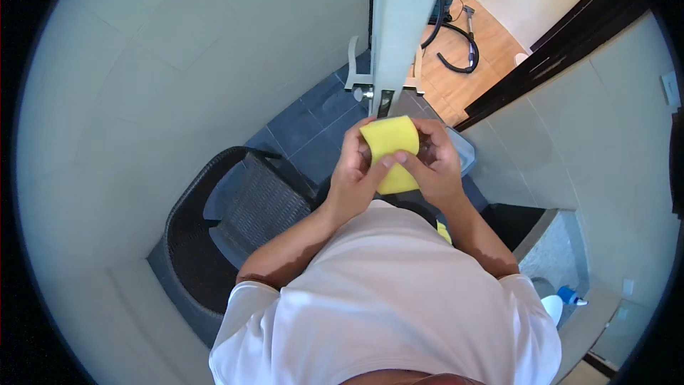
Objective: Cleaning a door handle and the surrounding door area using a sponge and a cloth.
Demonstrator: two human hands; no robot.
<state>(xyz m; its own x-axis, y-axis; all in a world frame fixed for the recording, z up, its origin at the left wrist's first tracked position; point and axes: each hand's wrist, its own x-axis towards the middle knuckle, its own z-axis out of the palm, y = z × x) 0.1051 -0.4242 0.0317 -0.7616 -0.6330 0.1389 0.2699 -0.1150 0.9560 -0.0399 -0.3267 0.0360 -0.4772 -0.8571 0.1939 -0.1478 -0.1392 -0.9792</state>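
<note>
A yellow sponge cloth (394, 136), bent over on itself, is held in front of my chest. My left hand (357, 158) grips its left side, the thumb pressed on the front. On the other side my right hand (438, 158) holds it too, and the two thumb tips meet near its middle. The edge of a door (406, 21) stands just beyond the cloth, with a lever handle (363, 82) on each side and a lock knob (359, 94) below the left one. More yellow material (443, 231) shows at my waist, partly hidden by my shirt.
A dark woven armchair (267, 203) stands at left on grey floor tiles (299, 128). Behind my right hand is a clear plastic container (462, 152). A stone counter (556, 246) at right bears a blue-capped bottle (569, 295). Through the doorway, a vacuum hose (459, 69) lies on wood-look flooring.
</note>
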